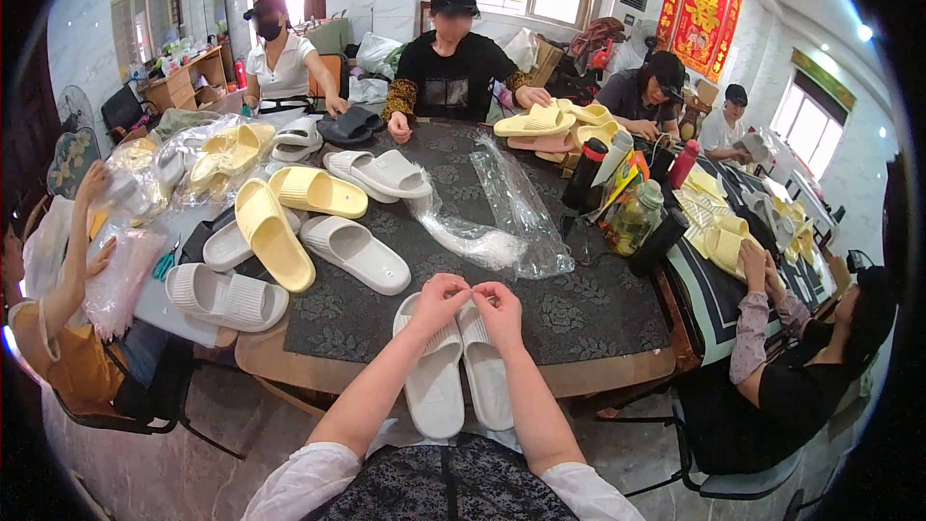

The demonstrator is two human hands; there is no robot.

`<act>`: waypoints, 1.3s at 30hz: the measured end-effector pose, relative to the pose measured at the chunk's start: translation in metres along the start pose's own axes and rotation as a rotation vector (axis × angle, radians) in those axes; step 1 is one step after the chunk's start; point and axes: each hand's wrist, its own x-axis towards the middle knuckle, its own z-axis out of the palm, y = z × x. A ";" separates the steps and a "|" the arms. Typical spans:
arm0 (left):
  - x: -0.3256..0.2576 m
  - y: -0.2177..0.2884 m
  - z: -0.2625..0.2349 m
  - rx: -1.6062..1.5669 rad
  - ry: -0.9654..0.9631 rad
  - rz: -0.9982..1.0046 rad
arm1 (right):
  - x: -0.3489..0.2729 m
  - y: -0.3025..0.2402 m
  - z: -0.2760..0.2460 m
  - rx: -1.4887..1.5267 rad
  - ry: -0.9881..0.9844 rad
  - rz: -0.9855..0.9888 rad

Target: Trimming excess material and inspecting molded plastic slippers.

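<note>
White slide sandals [453,367], pair, side by side at near counter [598,314] edge; left hand [439,296] and right hand [499,307] fingers pinched together over the straps. Likely light, soft foam, springy; grip by strap. Clear bags [502,222] beyond

Yellow slippers [289,217] and clear plastic bags [516,207] lie on the dark patterned desk [588,314], bottles [632,217] stand right, scissors [166,260] left

Both hands [470,301] (fingertips pinched together) over a pair of white slippers [453,367].
</note>
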 end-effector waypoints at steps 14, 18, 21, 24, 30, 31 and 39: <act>0.002 -0.008 0.000 -0.086 0.164 -0.019 | 0.003 0.008 0.002 0.201 0.113 -0.019; 0.000 0.004 0.000 0.010 -0.037 0.016 | 0.001 0.005 -0.002 0.025 -0.010 0.001; 0.001 0.000 0.000 -0.073 0.050 -0.013 | 0.003 0.006 0.001 0.130 0.059 0.009; 0.001 -0.003 -0.002 -0.092 0.102 -0.015 | 0.000 0.001 0.000 0.113 0.029 0.007; 0.001 -0.003 -0.001 -0.056 0.014 -0.033 | 0.004 0.008 0.000 0.114 0.041 -0.001; 0.002 -0.007 -0.001 -0.122 0.111 -0.013 | 0.004 0.010 0.002 0.205 0.103 -0.012; 0.002 -0.008 0.001 -0.061 -0.014 -0.039 | 0.003 0.009 0.002 0.103 0.053 -0.020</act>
